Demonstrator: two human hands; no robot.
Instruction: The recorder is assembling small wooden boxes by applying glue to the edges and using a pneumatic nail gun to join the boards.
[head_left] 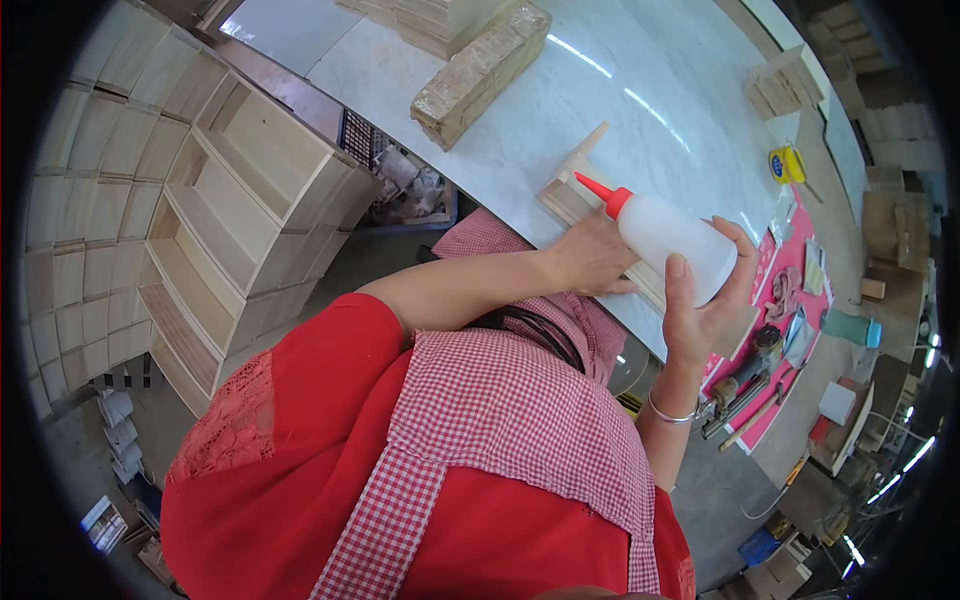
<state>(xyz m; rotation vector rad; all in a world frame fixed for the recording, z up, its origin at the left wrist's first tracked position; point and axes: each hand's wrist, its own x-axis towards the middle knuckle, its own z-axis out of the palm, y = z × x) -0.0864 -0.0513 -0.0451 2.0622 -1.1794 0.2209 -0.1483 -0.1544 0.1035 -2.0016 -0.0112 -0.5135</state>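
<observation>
My right hand [700, 318] is wrapped round a white squeeze bottle [675, 240] with a red pointed nozzle, held tilted so the nozzle points up and to the left. Close beside it, at the table's near edge, my left hand [592, 252] is closed on a pale wooden piece [570, 195] with a narrow upright strip at its far end. The bottle covers part of that piece and of my left fingers. The nozzle tip is over the wood; I cannot tell whether it touches.
A tape-wrapped block [480, 75] lies on the white table [640, 110] beyond my left hand. Right of it are stacked wood blocks [785, 82], a yellow tape roll [787, 165] and a pink mat [755, 400] with tools. Wooden shelf boxes [235, 200] are stacked at left, near a blue crate [425, 215].
</observation>
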